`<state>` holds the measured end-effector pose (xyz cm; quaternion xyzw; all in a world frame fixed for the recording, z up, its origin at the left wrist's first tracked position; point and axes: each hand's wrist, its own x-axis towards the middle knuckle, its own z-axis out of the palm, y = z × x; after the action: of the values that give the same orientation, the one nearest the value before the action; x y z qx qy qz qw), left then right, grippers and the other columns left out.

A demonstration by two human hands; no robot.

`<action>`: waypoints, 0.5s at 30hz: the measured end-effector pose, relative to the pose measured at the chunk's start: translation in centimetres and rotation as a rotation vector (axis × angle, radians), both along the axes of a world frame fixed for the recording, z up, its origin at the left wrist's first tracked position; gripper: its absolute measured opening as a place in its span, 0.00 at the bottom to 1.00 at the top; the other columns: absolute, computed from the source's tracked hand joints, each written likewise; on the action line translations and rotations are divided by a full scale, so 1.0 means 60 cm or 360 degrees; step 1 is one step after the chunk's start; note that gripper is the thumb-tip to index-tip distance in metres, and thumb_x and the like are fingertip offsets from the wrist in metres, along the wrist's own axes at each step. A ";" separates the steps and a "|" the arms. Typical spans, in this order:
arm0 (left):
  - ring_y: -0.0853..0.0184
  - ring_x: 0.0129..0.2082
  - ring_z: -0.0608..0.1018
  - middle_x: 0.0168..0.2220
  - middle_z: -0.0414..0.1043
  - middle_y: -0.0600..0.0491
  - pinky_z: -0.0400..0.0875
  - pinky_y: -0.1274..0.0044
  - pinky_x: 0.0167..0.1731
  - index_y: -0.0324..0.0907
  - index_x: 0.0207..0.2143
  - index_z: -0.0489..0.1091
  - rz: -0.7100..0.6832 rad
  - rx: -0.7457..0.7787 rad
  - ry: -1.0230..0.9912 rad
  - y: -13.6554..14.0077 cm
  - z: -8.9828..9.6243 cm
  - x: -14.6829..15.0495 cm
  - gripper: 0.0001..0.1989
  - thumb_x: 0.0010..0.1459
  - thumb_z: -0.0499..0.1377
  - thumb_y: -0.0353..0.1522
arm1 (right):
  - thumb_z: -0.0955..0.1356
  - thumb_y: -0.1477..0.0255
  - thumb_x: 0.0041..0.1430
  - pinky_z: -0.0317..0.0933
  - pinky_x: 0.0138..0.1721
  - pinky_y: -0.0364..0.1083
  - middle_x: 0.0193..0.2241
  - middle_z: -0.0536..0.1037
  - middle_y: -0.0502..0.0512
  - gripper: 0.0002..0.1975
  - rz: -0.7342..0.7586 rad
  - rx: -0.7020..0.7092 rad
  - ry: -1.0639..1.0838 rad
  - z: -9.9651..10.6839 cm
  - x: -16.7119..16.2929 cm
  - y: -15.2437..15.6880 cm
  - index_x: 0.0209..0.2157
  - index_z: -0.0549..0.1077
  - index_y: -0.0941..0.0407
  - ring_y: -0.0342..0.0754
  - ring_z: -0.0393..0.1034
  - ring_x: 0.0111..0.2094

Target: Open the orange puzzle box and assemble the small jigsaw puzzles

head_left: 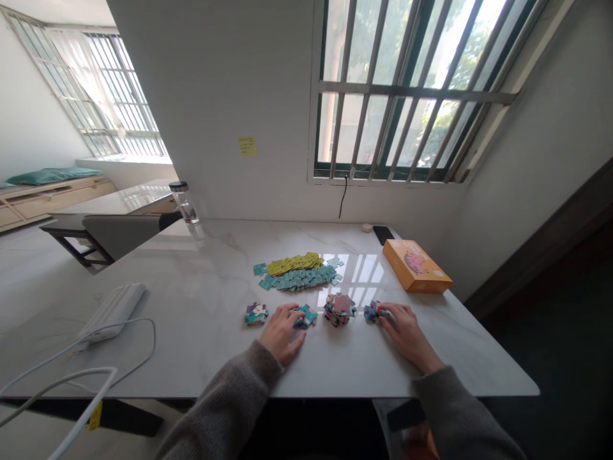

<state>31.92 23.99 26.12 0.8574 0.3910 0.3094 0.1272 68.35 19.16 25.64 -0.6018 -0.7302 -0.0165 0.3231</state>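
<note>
My left hand (282,333) rests at a small pile of teal jigsaw puzzle pieces (306,315). Its fingers reach over the pile's left side, and the thumb lies apart from them. On the right, my right hand (406,332) has thumb and fingertips closed around puzzle pieces at a small dark blue pile (370,311); the fingers partly hide it. Between the hands stands a taller stack of pinkish-brown puzzle pieces (340,308). Left of my left hand sits another small pile of purple, white and teal pieces (255,313).
Beyond the hands, overlapping rows of yellow pieces (294,263) and light teal pieces (301,278) lie on the white marbled table (201,345). An orange box (416,265) and a black phone (383,235) are at right. A white power strip (115,312) with cables and a bottle (186,203) are at left.
</note>
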 end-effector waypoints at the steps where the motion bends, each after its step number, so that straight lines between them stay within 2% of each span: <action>1: 0.52 0.53 0.69 0.53 0.66 0.44 0.68 0.57 0.54 0.43 0.48 0.70 0.0003 -0.0002 0.0000 0.000 0.001 0.000 0.18 0.53 0.61 0.30 | 0.63 0.67 0.64 0.61 0.49 0.56 0.45 0.79 0.57 0.10 0.0003 -0.0030 -0.0039 0.002 -0.003 -0.003 0.45 0.73 0.52 0.56 0.70 0.47; 6: 0.54 0.51 0.71 0.50 0.68 0.44 0.69 0.58 0.54 0.42 0.49 0.69 0.0019 -0.0001 -0.0077 0.001 0.003 -0.001 0.18 0.54 0.59 0.29 | 0.63 0.69 0.63 0.61 0.46 0.54 0.46 0.79 0.57 0.08 -0.0037 -0.0062 -0.0154 0.009 -0.021 -0.007 0.40 0.73 0.51 0.57 0.70 0.47; 15: 0.54 0.50 0.72 0.49 0.68 0.44 0.69 0.59 0.53 0.42 0.49 0.69 0.0019 0.0011 -0.0109 0.002 0.002 -0.001 0.17 0.55 0.59 0.29 | 0.62 0.67 0.66 0.63 0.46 0.54 0.51 0.76 0.58 0.11 0.0031 -0.0003 -0.0221 0.002 -0.014 -0.005 0.45 0.73 0.51 0.56 0.70 0.50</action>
<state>31.87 24.13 26.21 0.8444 0.3905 0.3408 0.1357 67.49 18.85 25.74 -0.5923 -0.7567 -0.0544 0.2713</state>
